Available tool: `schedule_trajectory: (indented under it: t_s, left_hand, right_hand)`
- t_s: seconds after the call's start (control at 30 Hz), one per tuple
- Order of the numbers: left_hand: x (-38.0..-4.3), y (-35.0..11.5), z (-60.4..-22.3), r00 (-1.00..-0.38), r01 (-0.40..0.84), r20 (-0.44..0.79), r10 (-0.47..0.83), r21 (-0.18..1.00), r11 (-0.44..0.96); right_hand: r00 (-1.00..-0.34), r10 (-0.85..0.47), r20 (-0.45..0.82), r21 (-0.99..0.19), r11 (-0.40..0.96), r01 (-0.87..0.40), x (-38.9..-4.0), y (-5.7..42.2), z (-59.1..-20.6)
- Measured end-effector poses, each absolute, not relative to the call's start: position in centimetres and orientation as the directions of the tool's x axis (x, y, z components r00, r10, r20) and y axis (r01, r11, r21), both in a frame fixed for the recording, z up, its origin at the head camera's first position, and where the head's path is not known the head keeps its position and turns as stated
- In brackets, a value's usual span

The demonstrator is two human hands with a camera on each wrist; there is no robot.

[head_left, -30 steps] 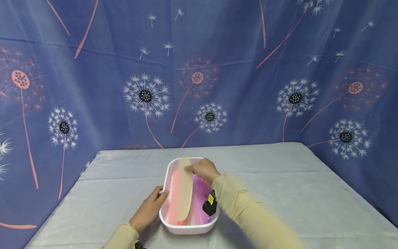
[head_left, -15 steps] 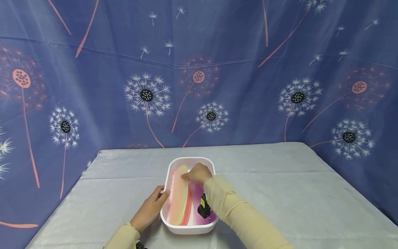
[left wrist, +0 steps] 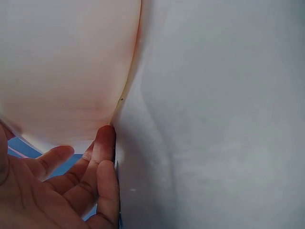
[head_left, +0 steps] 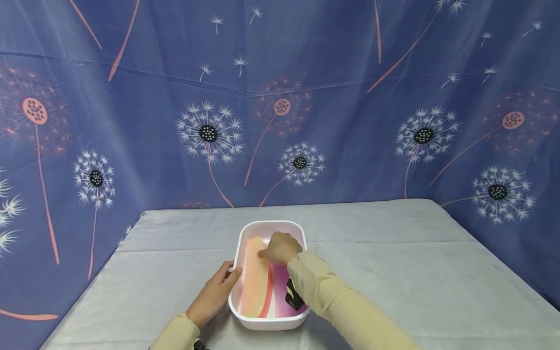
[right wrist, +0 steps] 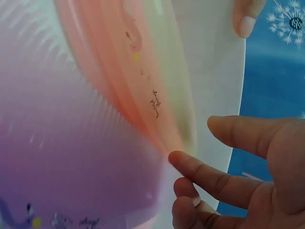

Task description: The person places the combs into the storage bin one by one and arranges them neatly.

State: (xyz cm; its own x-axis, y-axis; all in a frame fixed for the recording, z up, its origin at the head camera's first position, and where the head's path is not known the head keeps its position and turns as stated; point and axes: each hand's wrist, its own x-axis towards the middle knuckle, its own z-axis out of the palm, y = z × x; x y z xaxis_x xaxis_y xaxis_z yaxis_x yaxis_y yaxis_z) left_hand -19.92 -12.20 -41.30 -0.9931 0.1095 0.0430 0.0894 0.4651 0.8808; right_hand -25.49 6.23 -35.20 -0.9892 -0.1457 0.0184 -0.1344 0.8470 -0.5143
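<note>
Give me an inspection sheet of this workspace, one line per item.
Surface: table under a pale grey cloth, lightly creased.
Job's things: white tub holds large combs; cream comb lies over a pink comb, purple comb beside them.
Clutter: nothing seen.
Grippers: left hand holds the tub's left rim; right hand is inside the tub, fingertips on the cream comb.
Cables: nothing seen; a black wrist device is on the right arm.
Surroundings: blue dandelion-print curtain behind and beside the table.
</note>
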Motion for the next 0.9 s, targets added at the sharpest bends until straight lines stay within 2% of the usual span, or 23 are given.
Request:
schedule_trajectory:
  t_s: [0.1, 0.47, 0.9]
  left_hand:
    - [-19.9, -12.4, -41.2, -0.993, 0.088, 0.04, 0.111, 0.876, 0.474]
    - [-20.0, -12.8, -40.9, -0.993, 0.078, 0.023, 0.117, 0.871, 0.485]
    - [-20.8, -12.6, -40.4, -0.986, 0.163, 0.119, 0.113, 0.786, 0.597]
  right_hand:
    - [-0.987, -0.157, 0.036, -0.499, 0.853, -0.154, -25.1, 6.3, -34.9]
    - [-0.973, -0.224, 0.063, -0.613, 0.76, -0.214, -24.0, 7.2, -33.4]
    - [-0.978, -0.192, 0.079, -0.644, 0.739, -0.197, -23.7, 11.7, -32.2]
